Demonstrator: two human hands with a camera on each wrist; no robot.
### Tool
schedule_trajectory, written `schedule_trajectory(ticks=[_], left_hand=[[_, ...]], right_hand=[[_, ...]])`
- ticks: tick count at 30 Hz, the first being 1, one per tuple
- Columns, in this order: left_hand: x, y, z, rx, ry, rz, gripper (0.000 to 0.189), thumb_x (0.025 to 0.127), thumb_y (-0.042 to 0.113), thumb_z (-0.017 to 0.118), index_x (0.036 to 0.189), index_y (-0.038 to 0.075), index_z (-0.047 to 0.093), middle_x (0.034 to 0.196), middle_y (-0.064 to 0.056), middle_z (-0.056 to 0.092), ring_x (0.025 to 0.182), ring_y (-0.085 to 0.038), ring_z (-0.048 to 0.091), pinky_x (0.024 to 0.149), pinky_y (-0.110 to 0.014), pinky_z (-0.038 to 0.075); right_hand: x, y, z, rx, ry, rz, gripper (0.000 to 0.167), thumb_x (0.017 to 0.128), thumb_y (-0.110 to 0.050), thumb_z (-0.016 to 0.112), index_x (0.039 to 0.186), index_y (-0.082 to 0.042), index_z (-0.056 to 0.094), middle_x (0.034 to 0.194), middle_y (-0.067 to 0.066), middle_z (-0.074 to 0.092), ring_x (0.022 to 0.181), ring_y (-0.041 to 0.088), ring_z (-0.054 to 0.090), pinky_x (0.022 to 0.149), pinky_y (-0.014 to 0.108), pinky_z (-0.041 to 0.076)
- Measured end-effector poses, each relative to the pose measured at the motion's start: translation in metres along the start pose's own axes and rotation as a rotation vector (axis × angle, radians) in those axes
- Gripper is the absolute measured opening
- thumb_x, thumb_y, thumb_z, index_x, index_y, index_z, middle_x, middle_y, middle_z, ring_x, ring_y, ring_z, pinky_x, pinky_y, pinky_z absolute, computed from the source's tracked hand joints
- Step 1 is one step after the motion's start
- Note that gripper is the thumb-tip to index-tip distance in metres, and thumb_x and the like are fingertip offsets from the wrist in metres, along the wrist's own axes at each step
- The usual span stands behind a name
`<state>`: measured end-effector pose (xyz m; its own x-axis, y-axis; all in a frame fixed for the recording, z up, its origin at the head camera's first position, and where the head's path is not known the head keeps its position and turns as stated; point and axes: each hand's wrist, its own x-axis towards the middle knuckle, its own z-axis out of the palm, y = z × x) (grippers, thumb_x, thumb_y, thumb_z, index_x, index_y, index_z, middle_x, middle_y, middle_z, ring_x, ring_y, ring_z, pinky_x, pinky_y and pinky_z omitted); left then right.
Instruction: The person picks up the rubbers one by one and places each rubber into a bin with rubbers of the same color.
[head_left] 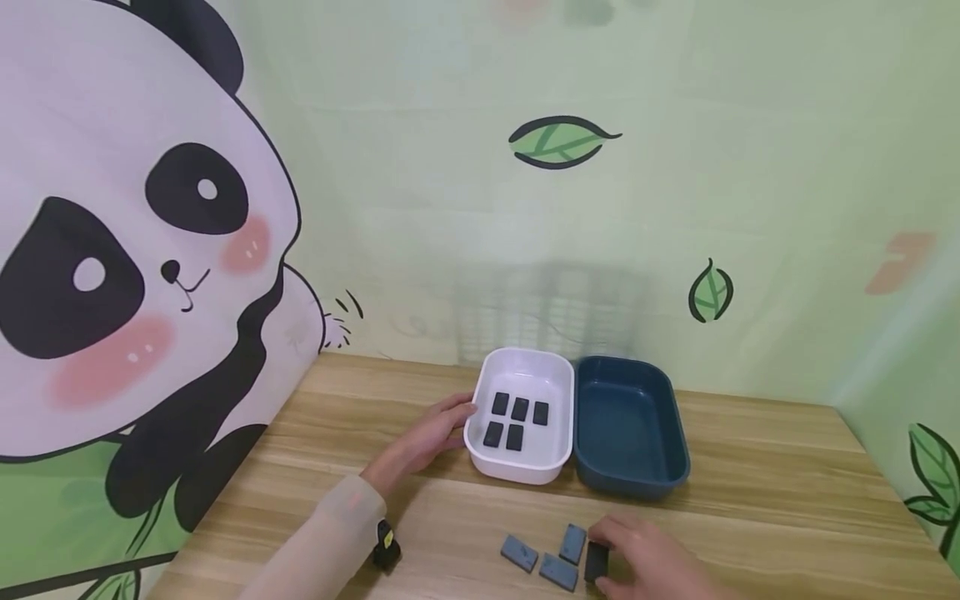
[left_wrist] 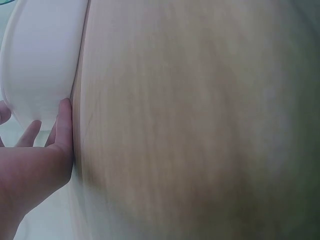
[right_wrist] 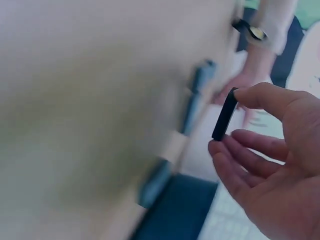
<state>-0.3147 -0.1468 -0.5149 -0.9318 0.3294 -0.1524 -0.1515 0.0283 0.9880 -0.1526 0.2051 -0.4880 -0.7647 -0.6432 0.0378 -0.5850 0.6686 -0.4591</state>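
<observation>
My right hand (head_left: 637,554) pinches a small black rectangular block (right_wrist: 225,114) on edge between thumb and fingertips, over the near part of the table. Just left of it lie three blue-grey blocks (head_left: 519,552) of like size. With fingers extended, my left hand (head_left: 431,433) rests against the left side of a white plastic tub (head_left: 521,472); in the left wrist view its fingertips (left_wrist: 65,107) meet the tub's outer wall. Inside the white tub several black blocks (head_left: 514,437) lie flat in two loose rows.
A dark blue tub (head_left: 633,483) stands right beside the white one. Both sit on a wood-grain table (head_left: 765,467) that ends at a pale green cloth backdrop (head_left: 420,208) with a printed panda (head_left: 247,350) at left. A black wristband (head_left: 386,548) is on the left wrist.
</observation>
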Motion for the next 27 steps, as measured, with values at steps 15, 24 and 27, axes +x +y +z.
schedule_trajectory(ticks=[15,24,27], left_hand=[[0.000,0.001,0.000,-0.008,0.004,-0.008,0.057,0.110,0.027,0.054,0.160,0.001,0.041,0.157,-0.024,0.049,0.147,-0.039,0.045,0.114,-0.051,0.047],[0.002,0.000,0.002,-0.021,-0.010,-0.002,0.057,0.110,0.025,0.053,0.160,0.000,0.040,0.158,-0.024,0.048,0.147,-0.039,0.045,0.113,-0.050,0.049],[0.002,-0.001,0.003,-0.023,-0.004,0.007,0.057,0.110,0.025,0.053,0.160,0.000,0.040,0.157,-0.025,0.048,0.147,-0.041,0.045,0.113,-0.051,0.049]], right_hand=[[0.114,-0.003,-0.055,-0.082,0.238,-0.013,0.040,0.090,-0.013,0.087,0.125,-0.002,0.072,0.119,0.010,0.074,0.107,0.027,0.069,0.096,0.046,0.060],[0.160,0.012,-0.045,-0.130,0.085,0.105,0.038,0.091,-0.012,0.085,0.126,-0.002,0.073,0.117,0.011,0.075,0.105,0.025,0.068,0.102,0.046,0.057],[0.169,0.014,-0.044,-0.169,0.039,0.114,0.034,0.090,-0.011,0.086,0.121,-0.002,0.075,0.112,0.011,0.076,0.097,0.022,0.066,0.098,0.044,0.059]])
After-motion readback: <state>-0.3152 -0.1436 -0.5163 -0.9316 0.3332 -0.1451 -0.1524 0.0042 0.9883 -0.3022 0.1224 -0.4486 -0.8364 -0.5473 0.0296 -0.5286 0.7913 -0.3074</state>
